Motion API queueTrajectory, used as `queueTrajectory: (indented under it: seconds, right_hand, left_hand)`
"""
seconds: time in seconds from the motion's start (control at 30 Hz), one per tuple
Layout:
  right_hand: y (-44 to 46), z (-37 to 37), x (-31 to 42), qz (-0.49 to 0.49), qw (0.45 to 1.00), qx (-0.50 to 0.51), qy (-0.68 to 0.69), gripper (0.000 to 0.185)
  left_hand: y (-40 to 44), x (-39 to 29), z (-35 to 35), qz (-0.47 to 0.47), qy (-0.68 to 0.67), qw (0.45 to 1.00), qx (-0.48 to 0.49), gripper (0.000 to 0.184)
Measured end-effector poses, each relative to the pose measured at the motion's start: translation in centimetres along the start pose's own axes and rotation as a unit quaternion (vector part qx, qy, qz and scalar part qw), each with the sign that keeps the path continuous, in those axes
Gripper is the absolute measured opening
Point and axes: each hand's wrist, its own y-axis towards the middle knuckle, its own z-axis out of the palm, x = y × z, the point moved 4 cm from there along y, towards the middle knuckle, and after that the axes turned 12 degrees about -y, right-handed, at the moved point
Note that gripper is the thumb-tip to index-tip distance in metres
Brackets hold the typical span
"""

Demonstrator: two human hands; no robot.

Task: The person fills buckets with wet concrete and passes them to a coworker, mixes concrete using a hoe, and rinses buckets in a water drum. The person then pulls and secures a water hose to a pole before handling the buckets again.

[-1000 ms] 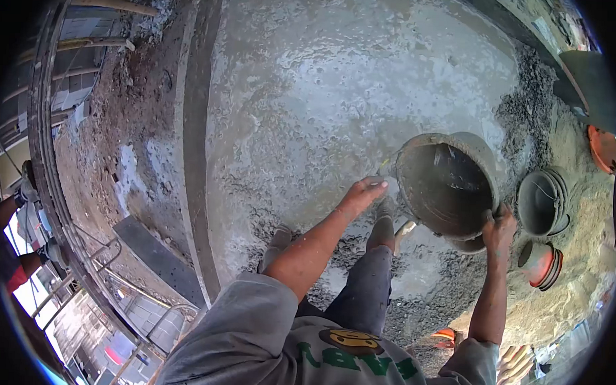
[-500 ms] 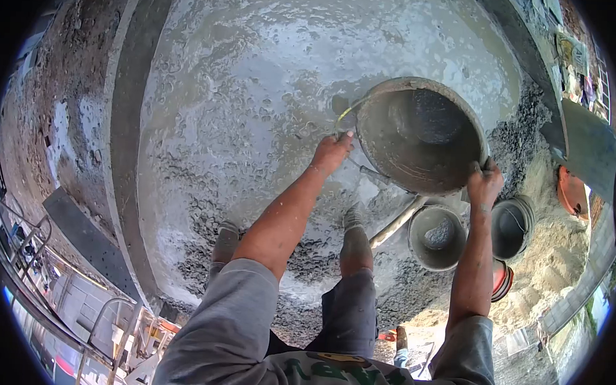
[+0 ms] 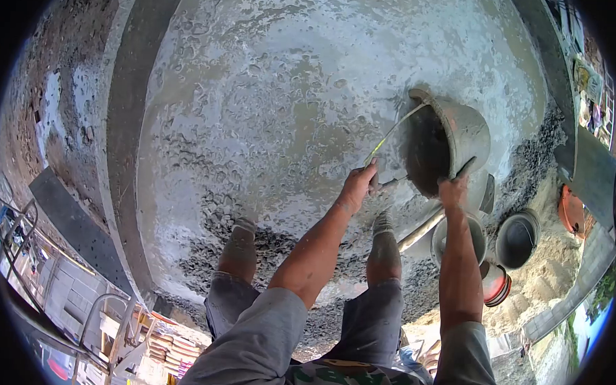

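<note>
A large grey, cement-coated bucket (image 3: 471,134) lies tipped on its side over the wet concrete (image 3: 277,117), its mouth facing left toward me. My left hand (image 3: 358,186) is closed around the bucket's thin bail handle (image 3: 393,132), left of the mouth. At the near edge of the rim, my right hand (image 3: 453,192) grips the bucket, one finger stretched along its outside wall. The inside of the bucket is dark, so I cannot tell what is in it.
Two smaller buckets, one behind my right forearm (image 3: 472,239) and one further right (image 3: 516,240), stand near a red container (image 3: 495,284). A wooden pole (image 3: 420,230) lies beside them. Sand (image 3: 539,268) and gravel (image 3: 536,156) are at the right. A concrete edge (image 3: 125,152) runs along the left.
The large bucket has turned from mouth toward me to lying tipped with its mouth to the left. Both hands have moved with it: the left rightward, the right leftward and nearer me.
</note>
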Motion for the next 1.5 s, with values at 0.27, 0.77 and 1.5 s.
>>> queueTrajectory:
  seconds: [0.27,0.77,1.5]
  right_hand:
    - [-19.0,6.6,13.8,0.062,0.995,-0.039,0.074,0.104]
    - [-29.4,10.2,33.2,-0.075,0.967,0.155,0.19,0.1]
    - [-27.4,-24.3,6.0,-0.086,0.992,0.027,0.091,0.041]
  left_hand:
    - [-10.9,-2.4,-14.3,0.016,0.007,1.0,-0.024,0.045]
    - [-29.5,-16.1,-24.7,0.118,0.041,0.953,-0.276,0.035]
    - [-60.6,-38.2,10.0,0.316,0.054,0.943,-0.085,0.031]
